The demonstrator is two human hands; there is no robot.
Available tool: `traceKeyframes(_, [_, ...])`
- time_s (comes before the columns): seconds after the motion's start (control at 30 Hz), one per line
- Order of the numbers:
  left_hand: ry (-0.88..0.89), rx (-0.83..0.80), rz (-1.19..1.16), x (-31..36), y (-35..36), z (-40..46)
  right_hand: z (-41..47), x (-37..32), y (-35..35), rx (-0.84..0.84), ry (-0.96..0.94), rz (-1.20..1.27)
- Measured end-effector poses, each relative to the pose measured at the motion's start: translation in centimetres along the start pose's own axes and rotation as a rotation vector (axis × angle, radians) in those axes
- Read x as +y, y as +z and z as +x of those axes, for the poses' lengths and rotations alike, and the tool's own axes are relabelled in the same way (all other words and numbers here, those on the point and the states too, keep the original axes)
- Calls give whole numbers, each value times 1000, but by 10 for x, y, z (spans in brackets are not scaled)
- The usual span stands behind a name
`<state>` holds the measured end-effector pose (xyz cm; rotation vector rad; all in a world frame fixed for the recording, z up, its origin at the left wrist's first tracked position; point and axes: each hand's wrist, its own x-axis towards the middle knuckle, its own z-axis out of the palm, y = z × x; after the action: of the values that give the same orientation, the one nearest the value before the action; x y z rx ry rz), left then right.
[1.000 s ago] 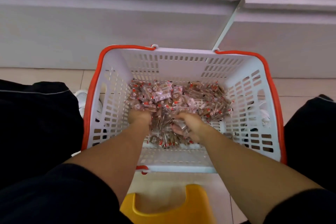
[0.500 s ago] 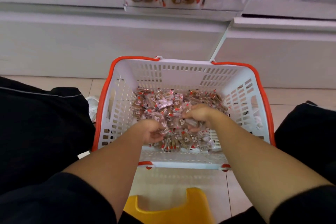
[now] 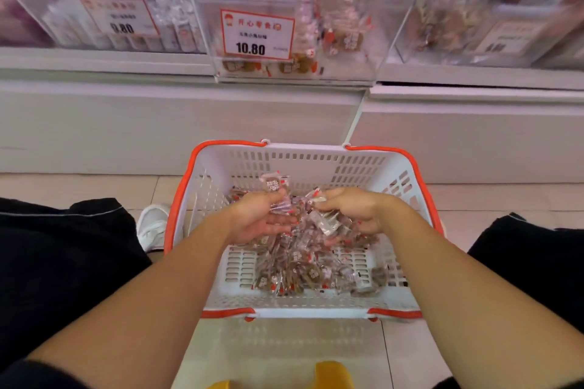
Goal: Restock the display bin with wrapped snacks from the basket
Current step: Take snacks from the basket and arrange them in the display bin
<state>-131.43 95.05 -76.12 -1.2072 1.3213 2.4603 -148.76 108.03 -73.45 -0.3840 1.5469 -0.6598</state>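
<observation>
both my hands cupped over the white slotted plastic basket with orange rim: left hand and right hand each hold clear-wrapped brown snacks. risk: loose heap spilling between palms before reaching the clear acrylic display bin above.

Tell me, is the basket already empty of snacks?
No, many wrapped snacks lie in the basket under both hands.
</observation>
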Motion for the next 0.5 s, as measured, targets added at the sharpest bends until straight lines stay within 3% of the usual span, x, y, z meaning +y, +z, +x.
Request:
traceKeyframes(0.1, [31, -85, 170, 42, 4, -18, -19, -34, -10, -7, -152, -207])
traceKeyframes(0.3, [36, -167, 724, 134, 11, -75, -76, -111, -12, -29, -361, -500])
traceKeyframes(0.5, [63, -104, 714, 157, 27, -94, -107, -134, -10, -18, -438, -551])
